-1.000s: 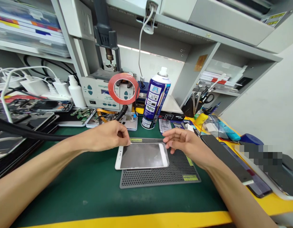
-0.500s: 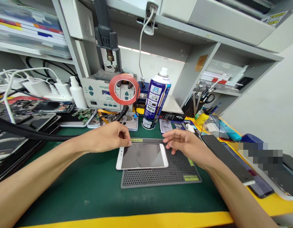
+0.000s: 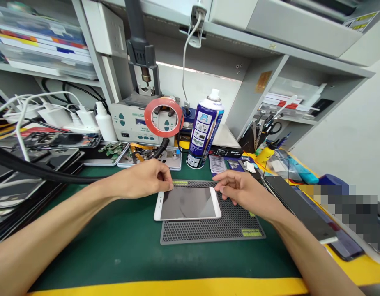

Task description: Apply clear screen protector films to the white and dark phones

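A white-framed smartphone (image 3: 188, 203) lies screen up, with its dark glass towards me, on a grey honeycomb mat (image 3: 214, 234). At the phone's far left edge, my left hand (image 3: 146, 179) is closed in a pinch, its fingertips touching the edge. Whatever sits between those fingertips is hidden or too small to make out. Over the far right corner of the phone hovers my right hand (image 3: 239, 187), fingers bent but apart, with nothing visible in it.
Behind the mat stand a blue spray can (image 3: 205, 129), a red tape roll (image 3: 164, 117) and a soldering station (image 3: 131, 123). A tray of small parts (image 3: 174, 162) lies near my left hand. Phones (image 3: 300, 205) lie at right; a black hose (image 3: 54, 174) crosses at left.
The whole view has shifted slightly to the right and down. My right fingers have come in a little nearer the phone's corner. The left hand keeps its pinch at the edge.
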{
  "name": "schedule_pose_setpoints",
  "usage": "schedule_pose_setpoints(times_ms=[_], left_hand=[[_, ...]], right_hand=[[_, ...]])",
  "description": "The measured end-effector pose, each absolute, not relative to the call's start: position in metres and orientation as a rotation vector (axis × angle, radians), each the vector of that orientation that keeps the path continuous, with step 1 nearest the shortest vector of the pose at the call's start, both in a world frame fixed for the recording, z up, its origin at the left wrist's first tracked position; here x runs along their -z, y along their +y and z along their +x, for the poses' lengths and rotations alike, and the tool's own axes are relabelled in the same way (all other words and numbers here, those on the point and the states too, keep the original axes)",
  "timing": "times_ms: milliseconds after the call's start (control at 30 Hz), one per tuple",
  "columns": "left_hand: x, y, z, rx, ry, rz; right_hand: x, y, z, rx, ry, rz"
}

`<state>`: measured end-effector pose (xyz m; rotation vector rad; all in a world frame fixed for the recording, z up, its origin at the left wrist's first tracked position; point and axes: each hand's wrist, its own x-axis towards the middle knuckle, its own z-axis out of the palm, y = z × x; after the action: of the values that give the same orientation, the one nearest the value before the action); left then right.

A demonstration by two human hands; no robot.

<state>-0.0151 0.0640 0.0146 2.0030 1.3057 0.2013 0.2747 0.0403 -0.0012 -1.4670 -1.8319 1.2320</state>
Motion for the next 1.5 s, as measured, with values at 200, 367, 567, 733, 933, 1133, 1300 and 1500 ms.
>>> schedule_pose_setpoints(times_ms=[200, 367, 567, 733, 933, 1133, 1300, 1500], left_hand=[[-0.015, 0.064, -0.015, -0.18, 1.289, 1.999], [-0.018, 0.062, -0.013, -0.178, 1.286, 1.99], [-0.017, 0.063, -0.015, -0.179, 1.279, 2.0], [-0.014, 0.064, -0.018, -0.217, 1.225, 2.03], [-0.02, 0.061, -0.017, -0.218, 1.227, 2.032], [-0.022, 0.06, -0.016, -0.244, 1.218, 2.01], [-0.017, 0.062, -0.019, -0.246, 1.221, 2.02], [-0.013, 0.065, -0.02, -0.22, 1.233, 2.04]], right_hand=[[0.003, 0.04, 0.276, -1.174, -1.941, -1.442], [-0.002, 0.04, 0.277, -1.337, -1.876, -1.411], [-0.006, 0.039, 0.275, -1.452, -1.759, -1.418], [-0.005, 0.041, 0.276, -1.506, -1.63, -1.43], [-0.002, 0.042, 0.278, -1.538, -1.577, -1.42], [-0.005, 0.041, 0.273, -1.549, -1.598, -1.454], [-0.007, 0.041, 0.271, -1.517, -1.636, -1.488], [0.0, 0.042, 0.274, -1.524, -1.661, -1.46]])
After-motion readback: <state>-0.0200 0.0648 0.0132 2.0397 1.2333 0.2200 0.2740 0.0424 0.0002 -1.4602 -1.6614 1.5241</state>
